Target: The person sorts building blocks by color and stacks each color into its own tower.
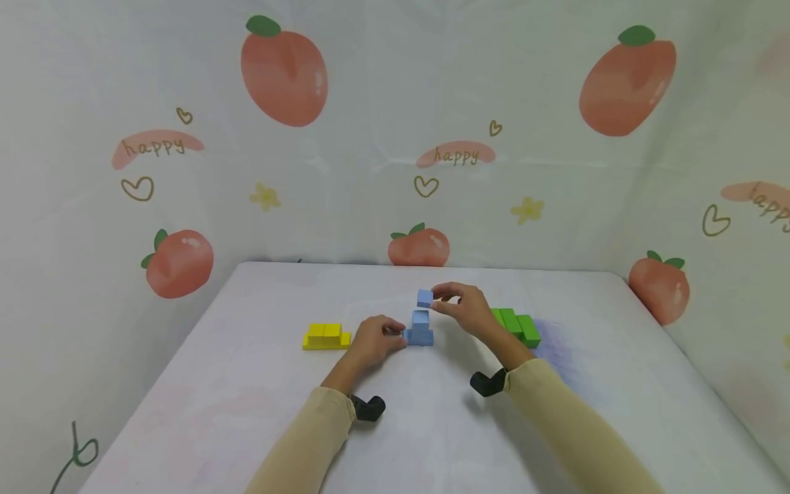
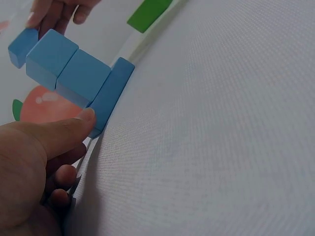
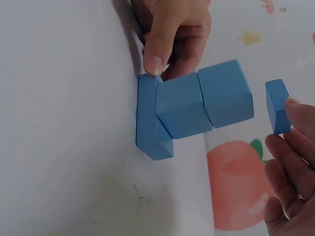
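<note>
A flat blue base block [image 1: 421, 338] lies at mid-table, with two blue cubes [image 3: 181, 105] stacked on it. My left hand [image 1: 375, 339] grips the left end of that base, its thumb [image 2: 86, 116] on the near side. Just above the upper cube [image 2: 51, 58], my right hand [image 1: 465, 309] pinches a smaller blue block [image 3: 278, 105] between thumb and fingertips. A narrow gap shows between this held block and the cube top in both wrist views.
Yellow blocks [image 1: 325, 334] stand in a low stepped group left of my left hand. Green blocks [image 1: 521, 329] sit to the right, partly hidden by my right forearm. Behind the white table [image 1: 432, 425] hangs a fruit-printed cloth [image 1: 345, 206].
</note>
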### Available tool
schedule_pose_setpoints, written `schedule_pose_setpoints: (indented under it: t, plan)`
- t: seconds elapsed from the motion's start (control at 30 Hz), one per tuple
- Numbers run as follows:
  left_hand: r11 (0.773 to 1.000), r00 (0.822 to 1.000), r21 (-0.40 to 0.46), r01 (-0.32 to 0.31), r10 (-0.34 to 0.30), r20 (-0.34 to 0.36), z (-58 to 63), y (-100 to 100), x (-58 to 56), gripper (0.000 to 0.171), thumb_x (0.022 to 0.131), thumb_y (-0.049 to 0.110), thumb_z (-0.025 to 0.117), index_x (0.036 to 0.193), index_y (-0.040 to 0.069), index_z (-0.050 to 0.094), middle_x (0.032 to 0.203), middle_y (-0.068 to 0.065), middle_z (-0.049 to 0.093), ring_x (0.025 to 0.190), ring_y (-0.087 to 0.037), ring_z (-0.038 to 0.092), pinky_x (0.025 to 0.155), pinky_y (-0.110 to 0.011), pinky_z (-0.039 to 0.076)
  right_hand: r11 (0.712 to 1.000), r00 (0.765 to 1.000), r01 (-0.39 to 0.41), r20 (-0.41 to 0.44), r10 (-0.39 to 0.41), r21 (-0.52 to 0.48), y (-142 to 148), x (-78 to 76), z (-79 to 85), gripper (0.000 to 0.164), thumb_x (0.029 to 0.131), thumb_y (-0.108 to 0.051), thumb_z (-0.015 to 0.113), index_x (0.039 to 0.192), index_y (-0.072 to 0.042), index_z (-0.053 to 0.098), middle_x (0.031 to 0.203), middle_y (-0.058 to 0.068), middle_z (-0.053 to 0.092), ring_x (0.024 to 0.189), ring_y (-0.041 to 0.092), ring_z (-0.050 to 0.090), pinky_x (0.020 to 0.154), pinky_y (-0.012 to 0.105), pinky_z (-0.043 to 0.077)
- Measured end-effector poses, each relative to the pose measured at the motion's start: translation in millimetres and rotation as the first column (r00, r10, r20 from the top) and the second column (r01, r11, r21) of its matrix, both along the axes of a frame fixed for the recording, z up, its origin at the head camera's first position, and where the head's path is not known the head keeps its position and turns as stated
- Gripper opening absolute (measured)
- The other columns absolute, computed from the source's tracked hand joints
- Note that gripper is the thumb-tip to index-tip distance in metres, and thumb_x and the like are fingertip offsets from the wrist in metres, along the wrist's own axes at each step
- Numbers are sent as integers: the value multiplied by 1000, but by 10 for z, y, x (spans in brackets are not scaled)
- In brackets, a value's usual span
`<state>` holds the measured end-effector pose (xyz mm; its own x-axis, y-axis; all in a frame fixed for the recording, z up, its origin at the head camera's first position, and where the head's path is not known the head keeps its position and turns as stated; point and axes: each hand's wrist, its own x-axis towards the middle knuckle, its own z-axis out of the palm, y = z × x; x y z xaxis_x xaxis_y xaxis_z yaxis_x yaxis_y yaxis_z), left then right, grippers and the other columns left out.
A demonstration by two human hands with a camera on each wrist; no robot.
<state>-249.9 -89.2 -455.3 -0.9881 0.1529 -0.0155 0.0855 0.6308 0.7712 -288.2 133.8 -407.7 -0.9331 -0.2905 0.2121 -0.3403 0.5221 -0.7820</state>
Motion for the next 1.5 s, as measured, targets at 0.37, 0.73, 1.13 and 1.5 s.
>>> schedule_pose_setpoints:
  t: [0.37, 0.73, 1.13, 1.5]
  plan:
    - [1000, 1000, -12, 3, -4, -11, -10, -9, -14, 27, 86, 20, 76, 111, 14, 72, 101, 0, 63, 92, -19, 52, 84, -36, 46, 998, 998, -55, -15, 56, 39, -3, 104, -22, 30, 87, -19, 74, 115, -9, 70, 107, 1, 70, 100, 22, 58, 81, 37, 43]
    - [1000, 1000, -16, -9, 9, 0, -26, 5, -17, 27, 86, 21, 76, 112, 16, 72, 101, 1, 63, 92, -20, 52, 85, -36, 47, 997, 998, -66, -18, 67, 41, -11, 143, -84, 31, 87, -20, 74, 117, -11, 70, 108, -1, 70, 100, 21, 58, 80, 36, 44]
    - [1000, 1000, -13, -3, 3, -13, -34, 8, 3, 28, 86, 21, 76, 113, 14, 72, 102, 1, 63, 91, -19, 53, 84, -36, 46, 996, 996, -86, -7, 86, 19, -7, 164, -114, 39, 88, -22, 74, 123, -8, 66, 110, 2, 68, 101, 22, 58, 80, 36, 44]
    - [999, 1000, -34, -1, 1, -13, -24, 15, 13, 31, 86, 21, 75, 115, 13, 70, 104, 0, 64, 91, -18, 54, 83, -35, 46, 999, 999, -23, -26, 23, -25, 54, 284, -114, 41, 88, -20, 73, 126, -9, 64, 105, 3, 68, 100, 23, 59, 79, 35, 44]
